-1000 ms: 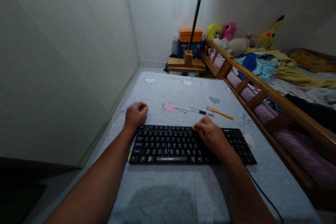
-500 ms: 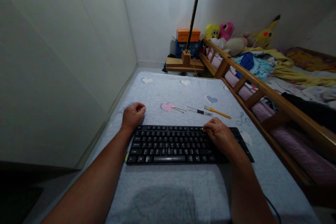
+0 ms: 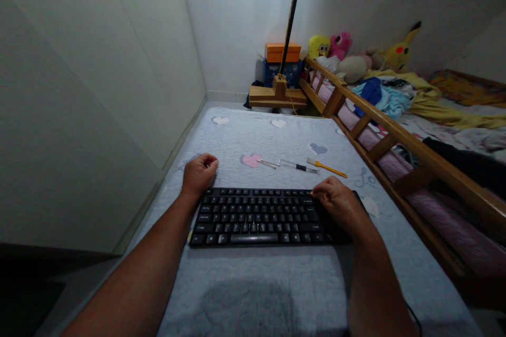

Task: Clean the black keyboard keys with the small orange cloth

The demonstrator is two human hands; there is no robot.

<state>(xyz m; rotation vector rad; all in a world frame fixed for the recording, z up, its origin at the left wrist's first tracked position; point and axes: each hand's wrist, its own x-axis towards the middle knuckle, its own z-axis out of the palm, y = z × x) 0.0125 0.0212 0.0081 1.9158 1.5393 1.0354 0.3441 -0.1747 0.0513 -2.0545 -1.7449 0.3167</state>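
A black computer keyboard [image 3: 256, 217] lies flat on the pale blue quilted cover. My left hand [image 3: 200, 172] rests at its top left corner, fingers curled closed, with nothing seen in them. Over the keyboard's upper right keys, my right hand [image 3: 338, 202] is closed in a pinch; a small pale bit shows at the fingertips, too small to name. That hand and forearm hide most of the number pad. Beyond the keyboard lie cotton swabs [image 3: 267, 163], a wire tool with a black grip [image 3: 301, 168] and a flat brush [image 3: 328, 167] with a yellow handle.
The heart-printed cover [image 3: 253, 137] spreads around the keyboard. Along the right runs a wooden bed rail [image 3: 389, 127], with clothes and plush toys behind it. White cabinet doors [image 3: 98, 89] stand at the left. A wooden stand [image 3: 276, 96] and boxes are at the back.
My right hand has slid a little to the right along the keyboard's upper keys, still pinched. My left hand keeps its place at the corner.
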